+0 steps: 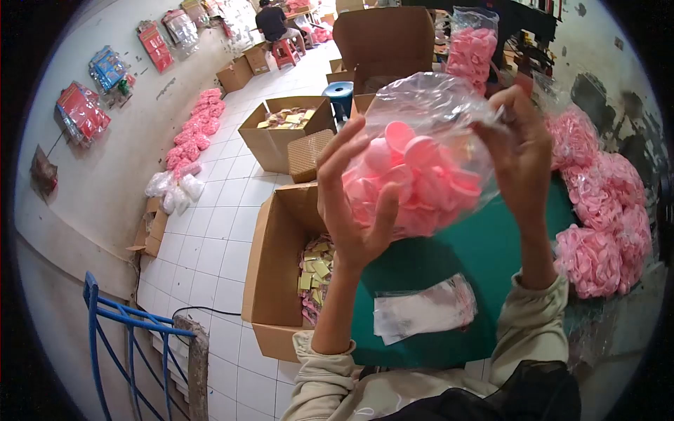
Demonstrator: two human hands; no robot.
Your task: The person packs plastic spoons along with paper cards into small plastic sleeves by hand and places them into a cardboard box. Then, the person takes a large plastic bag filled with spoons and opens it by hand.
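Observation:
A clear plastic bag (460, 105) filled with pink rounded plastic pieces (414, 179) is up in front of me, above the green tabletop (421, 259). My right hand (521, 151) pinches the gathered plastic at the bag's upper right. At the bag's left side is my left hand (358, 203), its fingers stretched and apart, the thumb in front of the pink pieces. Whether its palm presses on the bag is hard to see. Below, a stack of flat clear plastic bags (425, 309) lies on the green surface.
Left of the table stands an open cardboard box (263, 259) holding small yellowish packets (319, 270). Another box (270, 151) is behind it. Bulky pink bags (604, 210) crowd the right side. A blue metal rail (133, 316) is at lower left; a person (274, 24) sits far back.

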